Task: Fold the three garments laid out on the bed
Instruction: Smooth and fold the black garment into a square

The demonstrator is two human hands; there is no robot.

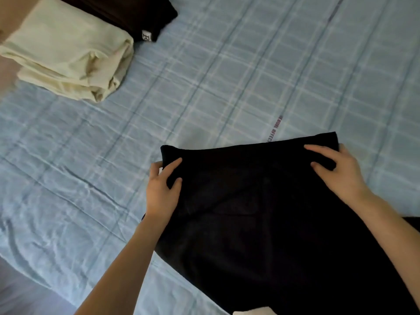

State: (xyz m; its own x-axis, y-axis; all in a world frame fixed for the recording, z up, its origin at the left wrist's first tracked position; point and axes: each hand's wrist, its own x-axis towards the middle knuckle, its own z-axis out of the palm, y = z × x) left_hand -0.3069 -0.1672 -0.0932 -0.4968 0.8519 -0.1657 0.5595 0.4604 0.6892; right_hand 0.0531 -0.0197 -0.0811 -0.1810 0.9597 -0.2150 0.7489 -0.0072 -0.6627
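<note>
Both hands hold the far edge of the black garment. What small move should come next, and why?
Probably draw that edge toward the body to fold the black garment in half. The left hand and right hand each pinch a far corner, the cloth lies spread between them, and the cream garment already sits folded aside.

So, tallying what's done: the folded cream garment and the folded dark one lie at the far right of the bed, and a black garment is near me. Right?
Only the side is wrong. The head view shows the folded cream garment and the folded dark one at the far left of the bed; the black garment is near you.
</note>
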